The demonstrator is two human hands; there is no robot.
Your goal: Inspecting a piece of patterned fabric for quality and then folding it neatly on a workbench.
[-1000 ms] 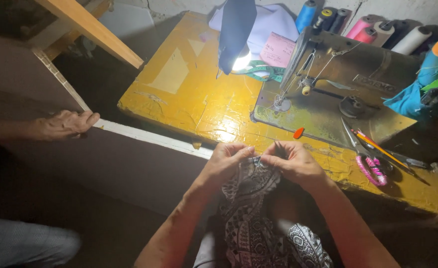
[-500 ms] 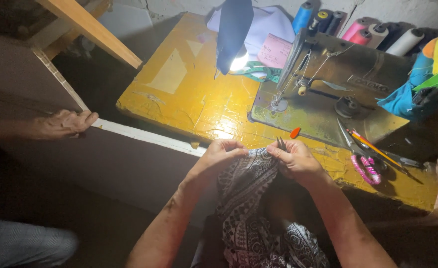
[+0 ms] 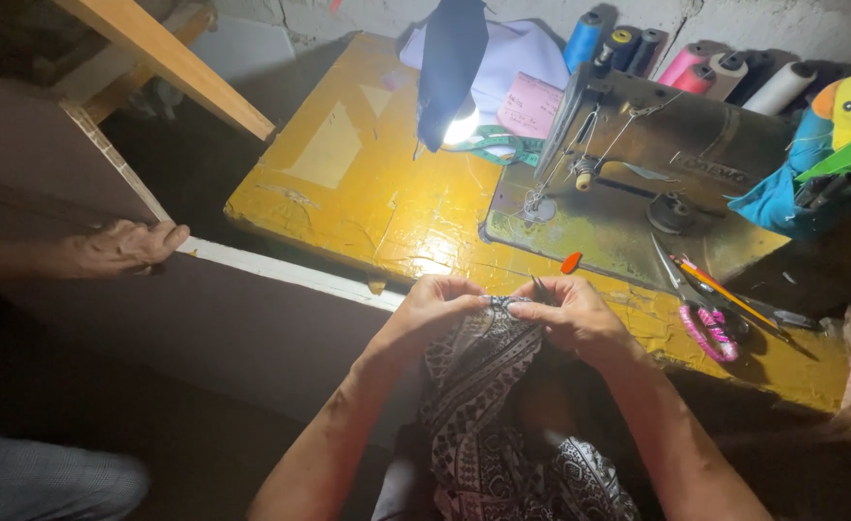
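My left hand [image 3: 432,311] and my right hand [image 3: 570,314] are close together at the near edge of a yellow table [image 3: 348,193]. Both pinch the top edge of a black-and-white patterned cloth [image 3: 488,415] that hangs down toward my lap. My right hand also grips a small dark tool [image 3: 539,289] whose tip sits at the cloth's edge. An old sewing machine [image 3: 657,164] stands on the table just beyond my hands.
Another person's hand [image 3: 122,248] rests on a dark board at the left. Several thread cones [image 3: 696,63] line the back wall. Pink-handled scissors [image 3: 707,323] and pencils lie at the right. A small lamp [image 3: 459,121] shines above the table.
My hands stay together on the cloth edge with only small finger shifts. The other person's hand remains on the board.
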